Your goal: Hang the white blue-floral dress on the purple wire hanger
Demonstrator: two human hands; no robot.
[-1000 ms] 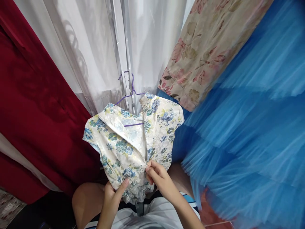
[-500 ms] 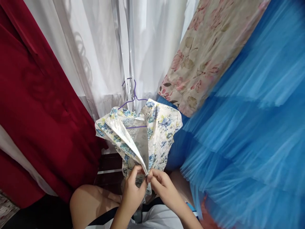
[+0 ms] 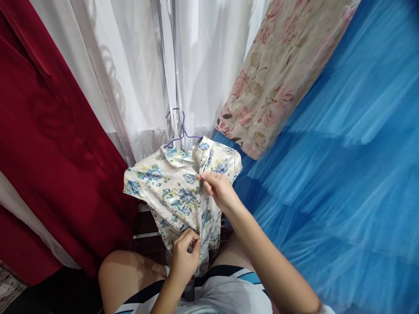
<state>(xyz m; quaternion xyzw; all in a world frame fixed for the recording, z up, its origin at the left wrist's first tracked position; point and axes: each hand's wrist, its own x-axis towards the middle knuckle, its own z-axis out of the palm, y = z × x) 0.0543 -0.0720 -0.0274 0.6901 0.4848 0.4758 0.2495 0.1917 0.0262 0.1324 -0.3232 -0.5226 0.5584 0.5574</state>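
Observation:
A white short-sleeved shirt point(image 3: 176, 187) with blue and yellow flowers hangs in front of me on a purple wire hanger point(image 3: 183, 128). Its front edges lie together down the middle, and the collar stands slightly apart at the neck. Below the collar, my right hand point(image 3: 218, 189) pinches the front edge of the shirt between thumb and fingers. Lower on the same edge, my left hand point(image 3: 186, 252) has its thumb and forefinger closed on the cloth. Any button under the fingertips is too small or hidden to make out.
The hanger hooks onto a pale metal upright point(image 3: 170, 69) before white curtains point(image 3: 203, 65). Red cloth point(image 3: 65, 152) hangs on the left. A cream floral cloth point(image 3: 258, 96) and a blue tulle skirt point(image 3: 334, 174) crowd the right. My bare knee point(image 3: 118, 274) is below.
My right hand has moved up the shirt front from beside my left hand to below the collar. The gaping front has come together. My left hand stays low.

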